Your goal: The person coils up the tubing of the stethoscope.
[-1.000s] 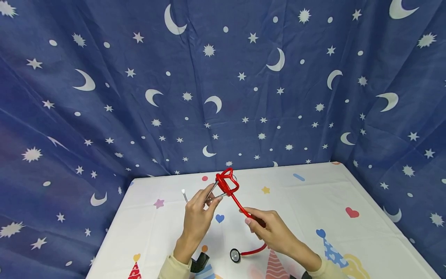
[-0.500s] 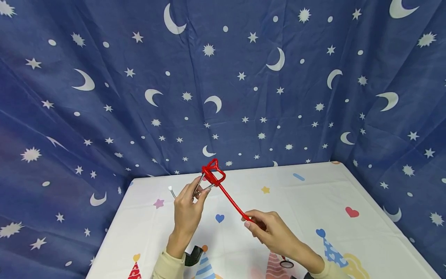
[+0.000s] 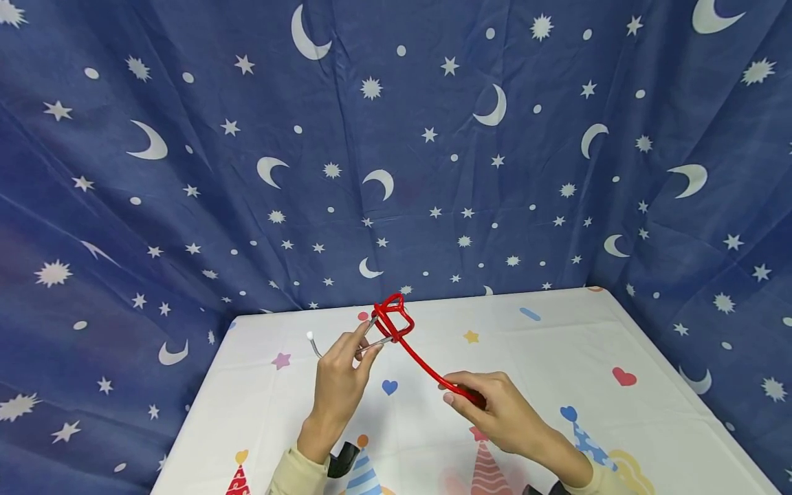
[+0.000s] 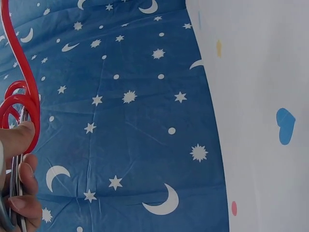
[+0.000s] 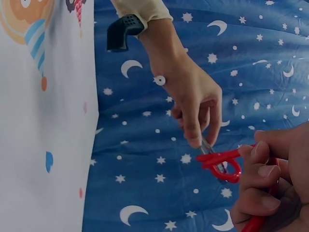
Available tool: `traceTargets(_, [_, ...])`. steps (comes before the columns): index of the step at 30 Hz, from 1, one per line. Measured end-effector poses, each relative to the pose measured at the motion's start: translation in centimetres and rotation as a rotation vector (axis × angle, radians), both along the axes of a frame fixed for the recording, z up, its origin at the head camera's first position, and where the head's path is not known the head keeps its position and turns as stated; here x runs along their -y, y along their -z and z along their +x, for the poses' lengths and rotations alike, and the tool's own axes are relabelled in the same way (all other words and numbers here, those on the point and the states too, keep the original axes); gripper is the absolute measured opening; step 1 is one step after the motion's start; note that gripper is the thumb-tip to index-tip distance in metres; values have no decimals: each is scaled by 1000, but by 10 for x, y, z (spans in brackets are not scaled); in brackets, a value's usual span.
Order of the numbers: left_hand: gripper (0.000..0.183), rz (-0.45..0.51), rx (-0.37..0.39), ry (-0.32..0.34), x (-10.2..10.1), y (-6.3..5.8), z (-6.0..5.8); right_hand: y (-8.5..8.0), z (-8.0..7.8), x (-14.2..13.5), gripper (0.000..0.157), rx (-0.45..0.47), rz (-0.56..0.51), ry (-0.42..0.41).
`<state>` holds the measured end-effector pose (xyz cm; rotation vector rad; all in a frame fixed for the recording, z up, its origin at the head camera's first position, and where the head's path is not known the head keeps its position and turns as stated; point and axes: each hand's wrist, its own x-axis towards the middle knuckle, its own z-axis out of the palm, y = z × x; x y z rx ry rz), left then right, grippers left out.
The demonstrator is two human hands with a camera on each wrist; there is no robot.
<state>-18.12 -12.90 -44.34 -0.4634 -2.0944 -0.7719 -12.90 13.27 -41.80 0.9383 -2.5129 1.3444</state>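
Observation:
A red stethoscope is held above the table between both hands. My left hand pinches its metal ear tubes, and a white eartip sticks out to the left of the fingers. Beyond the fingertips the red tubing makes loops close to the metal tubes. My right hand grips the long tubing lower down and to the right, with fingers curled round it. In the right wrist view, the left hand holds the metal part just past the loops. The chest piece cannot be seen.
A white cloth printed with party hats, hearts and stars covers the table. Behind it hangs a blue curtain with moons and stars. A dark band sits at the left wrist.
The left hand shifted left, drawing the tubing longer between the hands, then came slightly back right. The chest piece swung right, under the right hand, and out of sight. The right hand moved slightly right.

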Motion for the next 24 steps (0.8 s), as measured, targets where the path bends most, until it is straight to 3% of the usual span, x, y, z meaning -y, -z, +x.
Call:
traceTargets(16, [46,-68,35,53,-8,8,6,-11,-4,-8,16,-195,-56,-15])
traceTargets(24, [46,-112,36,107,-14,14,10,-13,-10,-12,17,-242,-69,-22])
